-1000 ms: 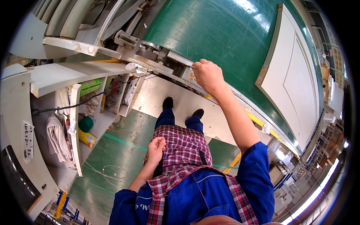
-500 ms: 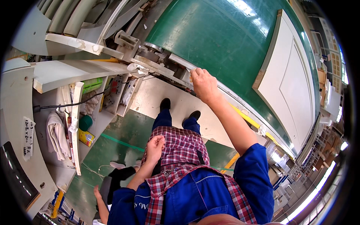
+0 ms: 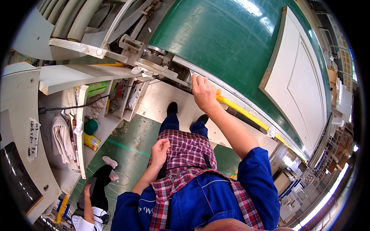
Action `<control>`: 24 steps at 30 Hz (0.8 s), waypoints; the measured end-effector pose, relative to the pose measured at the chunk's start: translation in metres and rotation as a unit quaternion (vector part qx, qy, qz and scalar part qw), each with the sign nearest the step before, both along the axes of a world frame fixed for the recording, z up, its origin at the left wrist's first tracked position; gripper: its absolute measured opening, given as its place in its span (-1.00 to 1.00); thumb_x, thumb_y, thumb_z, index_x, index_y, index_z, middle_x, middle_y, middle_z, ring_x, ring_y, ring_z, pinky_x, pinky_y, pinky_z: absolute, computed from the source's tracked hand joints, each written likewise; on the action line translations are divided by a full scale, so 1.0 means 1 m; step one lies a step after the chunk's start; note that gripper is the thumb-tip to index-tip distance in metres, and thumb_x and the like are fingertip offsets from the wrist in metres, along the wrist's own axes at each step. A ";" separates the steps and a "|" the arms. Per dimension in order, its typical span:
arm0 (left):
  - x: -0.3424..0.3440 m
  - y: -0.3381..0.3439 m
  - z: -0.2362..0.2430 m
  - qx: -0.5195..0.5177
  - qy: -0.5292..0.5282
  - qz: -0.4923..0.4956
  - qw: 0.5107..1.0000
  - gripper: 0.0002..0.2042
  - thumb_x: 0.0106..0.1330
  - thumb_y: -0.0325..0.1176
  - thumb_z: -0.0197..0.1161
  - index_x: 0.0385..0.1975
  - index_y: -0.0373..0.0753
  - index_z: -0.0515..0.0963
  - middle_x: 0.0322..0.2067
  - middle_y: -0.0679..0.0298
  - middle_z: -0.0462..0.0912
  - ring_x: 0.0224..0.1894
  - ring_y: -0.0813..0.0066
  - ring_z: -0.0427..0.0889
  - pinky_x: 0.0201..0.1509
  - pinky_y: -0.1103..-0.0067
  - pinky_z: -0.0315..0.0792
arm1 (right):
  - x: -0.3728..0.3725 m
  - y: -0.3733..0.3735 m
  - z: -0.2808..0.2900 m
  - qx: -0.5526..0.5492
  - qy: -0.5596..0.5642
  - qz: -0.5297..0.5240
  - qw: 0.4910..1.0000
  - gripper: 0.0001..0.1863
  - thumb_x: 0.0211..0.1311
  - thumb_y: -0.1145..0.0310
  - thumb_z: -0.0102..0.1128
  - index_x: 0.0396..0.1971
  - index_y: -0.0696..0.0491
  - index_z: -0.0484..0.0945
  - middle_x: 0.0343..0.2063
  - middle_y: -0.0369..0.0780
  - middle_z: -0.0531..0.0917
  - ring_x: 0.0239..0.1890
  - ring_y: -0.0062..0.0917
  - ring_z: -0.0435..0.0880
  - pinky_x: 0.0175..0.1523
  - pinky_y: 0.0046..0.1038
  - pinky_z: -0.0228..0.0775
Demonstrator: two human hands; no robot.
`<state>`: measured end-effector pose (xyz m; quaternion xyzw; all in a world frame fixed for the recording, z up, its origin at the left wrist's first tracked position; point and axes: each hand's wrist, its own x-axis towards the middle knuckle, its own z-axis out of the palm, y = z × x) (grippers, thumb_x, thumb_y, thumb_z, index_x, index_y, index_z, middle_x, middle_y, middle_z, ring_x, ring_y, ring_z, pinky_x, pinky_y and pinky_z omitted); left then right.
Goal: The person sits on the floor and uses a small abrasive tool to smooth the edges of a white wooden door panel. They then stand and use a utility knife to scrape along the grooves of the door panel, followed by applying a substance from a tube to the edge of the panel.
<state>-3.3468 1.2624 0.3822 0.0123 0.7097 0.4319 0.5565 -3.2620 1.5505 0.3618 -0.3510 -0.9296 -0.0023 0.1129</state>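
My right hand (image 3: pixel 204 93) reaches forward to the near edge of a green conveyor belt (image 3: pixel 219 42), its fingers closed beside the pale metal side rail (image 3: pixel 227 89). A small white tip shows at those fingertips; the rest of what they grip is hidden. In front of my checked apron (image 3: pixel 185 152), my left hand (image 3: pixel 158 153) is curled closed, and I cannot see whether anything is inside it. A white panel (image 3: pixel 296 81) with a recessed frame pattern lies on the belt to the right, apart from both hands.
A yellow bar (image 3: pixel 244 111) runs along the belt's near side. Left stands a shelf unit (image 3: pixel 81 127) holding cloths (image 3: pixel 61 138) and a yellow box (image 3: pixel 91 142), with a black cable (image 3: pixel 77 106) across it. Another person (image 3: pixel 92 208) is at the lower left.
My right hand has drawn slightly back toward me along the rail, still closed. My left hand stays in place. The other person at the lower left has shifted and shows more fully.
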 end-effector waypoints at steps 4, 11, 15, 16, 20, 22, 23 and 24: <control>0.002 0.000 -0.001 0.006 -0.007 -0.003 1.000 -0.86 0.35 -0.45 0.14 -0.18 -0.34 0.49 -0.44 0.36 0.55 -0.49 0.73 0.45 -0.42 0.78 0.36 | 0.000 -0.004 0.001 0.006 -0.018 -0.007 1.000 -0.55 -0.09 0.46 0.10 -0.10 0.29 0.46 -0.43 -0.26 0.43 -0.34 -0.52 0.48 -0.40 -0.63 0.44; 0.003 0.000 0.001 0.005 -0.006 -0.016 1.000 -0.82 0.33 -0.40 0.18 -0.15 -0.33 0.51 -0.43 0.36 0.57 -0.49 0.73 0.48 -0.40 0.77 0.37 | 0.005 -0.011 -0.011 0.012 0.001 0.019 1.000 -0.51 -0.04 0.48 0.07 -0.01 0.32 0.42 -0.43 -0.27 0.43 -0.31 -0.52 0.49 -0.42 -0.60 0.45; 0.002 -0.001 0.002 -0.005 0.008 -0.019 1.000 -0.84 0.34 -0.42 0.16 -0.17 -0.34 0.51 -0.46 0.36 0.56 -0.51 0.72 0.47 -0.42 0.76 0.37 | 0.006 -0.012 -0.016 -0.028 0.032 0.001 0.999 -0.60 0.01 0.48 0.06 -0.07 0.25 0.46 -0.40 -0.24 0.46 -0.29 -0.46 0.51 -0.41 -0.52 0.47; 0.003 -0.001 0.001 -0.005 0.014 -0.016 1.000 -0.85 0.34 -0.43 0.15 -0.18 -0.34 0.51 -0.47 0.36 0.55 -0.52 0.72 0.46 -0.43 0.76 0.38 | 0.008 -0.009 -0.013 -0.054 0.038 -0.002 0.998 -0.62 0.02 0.48 0.07 -0.09 0.21 0.47 -0.39 -0.23 0.47 -0.28 -0.43 0.53 -0.40 -0.48 0.48; 0.003 -0.006 0.001 -0.011 0.009 -0.017 1.000 -0.85 0.34 -0.43 0.15 -0.18 -0.35 0.51 -0.47 0.36 0.55 -0.51 0.72 0.46 -0.42 0.76 0.38 | 0.021 0.018 0.000 -0.207 0.103 -0.031 0.972 -0.69 0.12 0.44 0.10 -0.08 0.04 0.50 -0.41 -0.17 0.51 -0.34 -0.27 0.58 -0.30 -0.32 0.47; 0.004 -0.005 0.002 -0.012 0.005 -0.014 1.000 -0.85 0.35 -0.43 0.14 -0.19 -0.35 0.50 -0.47 0.36 0.55 -0.51 0.72 0.46 -0.42 0.76 0.38 | 0.017 0.047 0.014 -0.270 0.110 -0.053 0.955 -0.84 0.12 0.40 0.11 -0.30 0.04 0.60 -0.42 -0.13 0.59 -0.36 -0.16 0.60 -0.29 -0.20 0.46; 0.005 -0.005 0.001 -0.011 0.006 -0.018 1.000 -0.85 0.35 -0.43 0.14 -0.19 -0.35 0.50 -0.47 0.36 0.55 -0.51 0.72 0.46 -0.42 0.76 0.38 | 0.014 0.060 0.019 -0.280 0.106 -0.029 0.954 -0.86 0.12 0.40 0.11 -0.33 0.05 0.61 -0.42 -0.12 0.60 -0.37 -0.15 0.60 -0.29 -0.20 0.46; 0.006 -0.005 -0.001 -0.010 0.008 -0.021 1.000 -0.85 0.35 -0.43 0.14 -0.19 -0.35 0.50 -0.47 0.36 0.55 -0.51 0.72 0.46 -0.42 0.76 0.37 | 0.013 0.067 0.022 -0.289 0.102 -0.006 0.952 -0.86 0.13 0.40 0.10 -0.36 0.06 0.61 -0.42 -0.11 0.61 -0.37 -0.14 0.60 -0.28 -0.20 0.46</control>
